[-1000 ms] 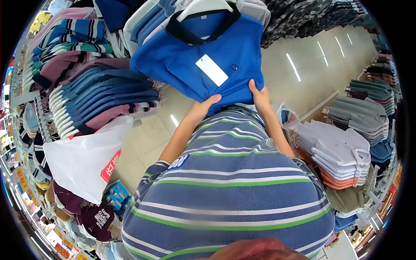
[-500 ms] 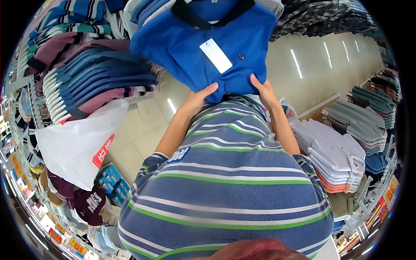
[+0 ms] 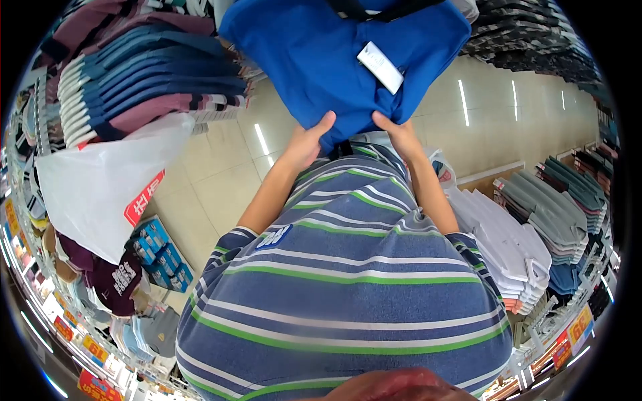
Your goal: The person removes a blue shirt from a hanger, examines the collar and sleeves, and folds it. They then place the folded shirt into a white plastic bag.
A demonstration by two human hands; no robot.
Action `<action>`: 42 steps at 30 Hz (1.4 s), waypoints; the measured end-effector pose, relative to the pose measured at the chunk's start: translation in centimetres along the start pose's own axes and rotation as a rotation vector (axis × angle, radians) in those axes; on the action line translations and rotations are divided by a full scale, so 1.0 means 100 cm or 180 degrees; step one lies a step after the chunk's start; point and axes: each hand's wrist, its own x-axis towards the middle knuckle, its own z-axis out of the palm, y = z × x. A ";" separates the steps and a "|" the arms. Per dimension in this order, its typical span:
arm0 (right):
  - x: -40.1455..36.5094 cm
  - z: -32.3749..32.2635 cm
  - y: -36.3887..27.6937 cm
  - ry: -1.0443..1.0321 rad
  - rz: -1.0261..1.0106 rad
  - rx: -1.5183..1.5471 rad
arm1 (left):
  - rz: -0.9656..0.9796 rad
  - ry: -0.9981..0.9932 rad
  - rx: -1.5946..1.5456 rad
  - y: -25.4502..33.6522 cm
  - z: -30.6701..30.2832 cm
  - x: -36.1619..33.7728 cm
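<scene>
The white tag (image 3: 380,67) has print too small to read. It is on the blue shirt (image 3: 344,70), just past both hands. The left hand (image 3: 401,138) and right hand (image 3: 307,144) pinch its near edge.

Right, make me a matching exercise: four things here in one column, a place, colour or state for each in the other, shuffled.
1. Blue shirt
2. White tag
3. Plastic bag
4. Striped shirt

A. White, with a red panel
B. Worn by the person
C. Held in the left hand and right hand
D. Lying against the held garment

Pairs: 1-C, 2-D, 3-A, 4-B
</scene>
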 end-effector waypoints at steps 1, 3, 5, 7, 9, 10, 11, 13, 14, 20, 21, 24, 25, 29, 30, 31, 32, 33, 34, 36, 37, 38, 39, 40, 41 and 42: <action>0.002 -0.001 0.007 0.0020 -0.0126 0.0205 | 0.0234 0.0156 0.0132 0.001 -0.007 -0.002; 0.004 0.003 0.012 0.0011 -0.0258 0.0405 | 0.0625 0.0327 0.0360 0.002 -0.020 -0.005; 0.004 0.012 0.010 0.0130 -0.0275 0.0377 | 0.0814 0.0421 0.0412 0.000 -0.027 -0.005; 0.008 0.017 0.015 0.0174 -0.0254 0.0445 | 0.0996 0.0508 0.0469 0.001 -0.030 -0.003; 0.010 0.023 0.012 0.0228 -0.0235 0.0522 | 0.1027 0.0776 0.0553 0.004 -0.026 -0.003; 0.009 0.026 0.003 0.0396 -0.0232 0.0441 | 0.1042 0.0782 0.0550 0.008 -0.021 -0.005; 0.009 0.029 -0.001 0.0564 -0.0229 0.0361 | 0.1084 0.0938 0.0728 0.011 -0.016 -0.008; 0.012 0.028 0.003 0.0551 -0.0254 0.0348 | 0.1133 0.1104 0.0896 0.017 -0.007 -0.010; 0.014 0.028 0.004 0.0550 -0.0275 0.0336 | 0.1170 0.1130 0.0737 0.017 -0.005 -0.010; 0.009 0.046 -0.006 0.0161 -0.0239 -0.0114 | 0.0978 0.0961 0.1016 0.006 -0.015 -0.008; 0.011 0.044 -0.010 0.0247 -0.0140 0.0100 | 0.0897 0.1007 0.0664 0.016 -0.015 -0.011; 0.008 0.044 -0.002 0.0375 -0.0276 0.0202 | 0.0963 0.0992 0.0243 0.027 -0.007 -0.019; 0.008 0.044 0.003 0.0303 -0.0339 0.0244 | 0.0872 0.0932 0.0266 0.026 -0.007 -0.019; 0.007 0.028 0.002 0.0047 0.0012 0.0308 | 0.0623 0.0379 0.0551 0.015 -0.023 -0.014; 0.006 0.025 0.003 -0.0089 0.0061 0.0217 | 0.0623 0.0364 0.0559 0.014 -0.028 -0.013; 0.005 0.020 0.003 -0.0225 0.0108 0.0126 | 0.0379 0.0179 0.1158 0.014 -0.032 -0.014; 0.006 0.013 0.009 -0.0212 0.0092 0.0131 | 0.0131 -0.0009 0.1756 0.013 -0.038 -0.014; 0.009 0.003 0.021 -0.0278 0.0163 -0.0056 | 0.0031 -0.0091 0.2118 0.009 -0.049 -0.009; 0.009 -0.004 0.030 -0.0343 0.0242 -0.0243 | 0.0027 -0.0105 0.2123 0.005 -0.060 -0.004; 0.008 -0.018 0.044 -0.0243 0.0321 -0.0476 | -0.0244 -0.0221 0.2646 -0.005 -0.086 0.004; 0.007 -0.025 0.049 -0.0306 0.0498 -0.1050 | -0.0163 -0.0215 0.2691 -0.010 -0.096 0.009; 0.006 -0.033 0.055 -0.0368 0.0674 -0.1625 | -0.0176 -0.0235 0.2696 -0.013 -0.107 0.011; 0.007 -0.043 0.071 -0.0479 0.0373 -0.1871 | -0.0374 -0.0135 0.2625 -0.010 -0.108 0.009; 0.007 -0.050 0.081 -0.0462 0.0379 -0.1868 | -0.0569 -0.0032 0.2550 -0.010 -0.111 0.009; 0.008 -0.057 0.091 -0.0358 0.0410 -0.1919 | -0.0385 0.0032 0.2368 -0.011 -0.114 0.008; 0.007 -0.055 0.090 -0.0259 0.0438 -0.1971 | -0.0389 0.0030 0.2367 -0.009 -0.109 0.005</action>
